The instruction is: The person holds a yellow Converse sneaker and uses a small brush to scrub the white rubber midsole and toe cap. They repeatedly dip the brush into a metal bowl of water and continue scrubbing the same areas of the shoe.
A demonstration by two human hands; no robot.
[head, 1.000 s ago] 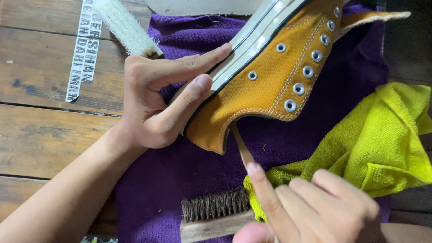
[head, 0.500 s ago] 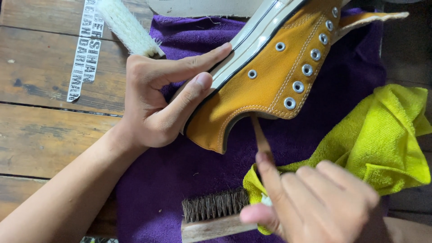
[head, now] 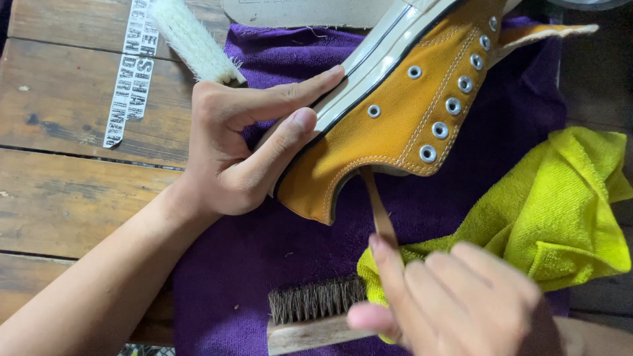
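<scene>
A: Where's the shoe?

B: Mustard canvas high-top sneaker [head: 402, 125], lying on its side on the purple towel [head: 250, 264], sole edge toward the wooden table [head: 72, 191]. Silver eyelets face up, no laces.

A: Hands?

B: Left hand [head: 244, 151] pinches the heel end of the sneaker: fingers along the white sole rim, thumb on the canvas. Clamped firm. Right hand [head: 455, 303] sits just below the sneaker, fingers curled around a thin brown stick [head: 379, 207]; its tip goes into the shoe opening. Same hand is over a dark-bristle wooden brush [head: 310, 313], thumb touching its wooden back. Can't tell if it's actually gripping the brush.

A: Around the shoe?

B: Yellow-green microfibre cloth [head: 560, 211] bunched right of the sneaker, partly under the right hand. White-bristle brush [head: 191, 39] above the left hand, at the towel's top-left edge. Pale insole [head: 310, 12] above the sneaker, at the frame top.
</scene>
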